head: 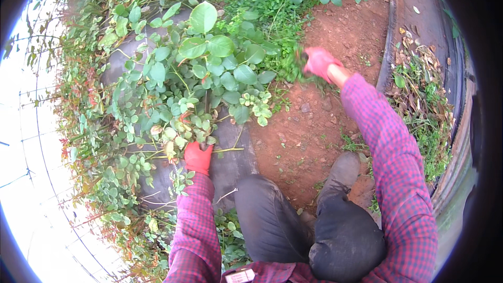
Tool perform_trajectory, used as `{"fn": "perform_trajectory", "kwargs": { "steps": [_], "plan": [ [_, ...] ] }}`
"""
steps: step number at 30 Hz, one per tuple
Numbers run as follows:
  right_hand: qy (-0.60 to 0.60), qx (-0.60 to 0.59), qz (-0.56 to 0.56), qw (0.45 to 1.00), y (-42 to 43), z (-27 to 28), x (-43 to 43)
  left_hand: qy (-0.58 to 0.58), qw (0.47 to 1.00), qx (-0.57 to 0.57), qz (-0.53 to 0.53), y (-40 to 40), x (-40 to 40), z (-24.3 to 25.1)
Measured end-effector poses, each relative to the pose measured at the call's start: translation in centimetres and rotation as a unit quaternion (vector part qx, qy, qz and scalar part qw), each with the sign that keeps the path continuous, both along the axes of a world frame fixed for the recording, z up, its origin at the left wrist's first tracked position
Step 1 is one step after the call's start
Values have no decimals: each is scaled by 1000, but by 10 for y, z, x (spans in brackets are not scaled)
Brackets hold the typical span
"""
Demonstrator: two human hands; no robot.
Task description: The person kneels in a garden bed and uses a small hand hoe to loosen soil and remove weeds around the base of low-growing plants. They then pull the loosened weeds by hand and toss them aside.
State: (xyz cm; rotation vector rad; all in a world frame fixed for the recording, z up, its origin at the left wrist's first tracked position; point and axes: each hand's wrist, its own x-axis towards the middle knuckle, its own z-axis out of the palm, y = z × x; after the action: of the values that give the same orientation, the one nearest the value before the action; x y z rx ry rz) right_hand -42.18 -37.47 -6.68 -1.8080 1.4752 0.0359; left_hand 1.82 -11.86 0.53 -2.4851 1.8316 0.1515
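My left hand (198, 158), in a red glove, reaches in under the leaves of a rose bush (220, 74). Its fingertips are hidden by foliage, so whether it grips a stem cannot be seen. Beside it a bare green stem (230, 149) sticks out over the dark ground sheet (235, 167). Farther out, my right hand (319, 63), in a pinkish-red glove, is curled at the edge of a patch of low green weeds (289, 53). Blurred greenery and something dark show at its fingers; it appears closed on a bunch of weeds.
Reddish bare soil (302, 125) runs between the bush and a black plastic edging (387, 43). Beyond the edging lies a heap of dry and green cuttings (422, 98). Wire netting (37, 125) stands at the left behind dense foliage. My boot (341, 171) rests on the soil.
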Motion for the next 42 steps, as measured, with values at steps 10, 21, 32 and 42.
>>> {"fn": "perform_trajectory", "kwargs": {
  "steps": [10, 21, 32, 42],
  "plan": [
    [39, -199, -105, 974, -17, 24, 6, 6, 1000, 11, 2, -2, -10, 11],
    [163, -159, 148, 962, -7, 23, 101, 27, 1000, 7, 5, -4, -12, 12],
    [-9, -171, -23, 985, 27, -26, 68, 48, 998, -37, -25, -5, -15, 14],
    [109, -186, -57, 975, 34, 22, 66, 12, 1000, 6, -3, -4, -13, 11]
  ]
}}
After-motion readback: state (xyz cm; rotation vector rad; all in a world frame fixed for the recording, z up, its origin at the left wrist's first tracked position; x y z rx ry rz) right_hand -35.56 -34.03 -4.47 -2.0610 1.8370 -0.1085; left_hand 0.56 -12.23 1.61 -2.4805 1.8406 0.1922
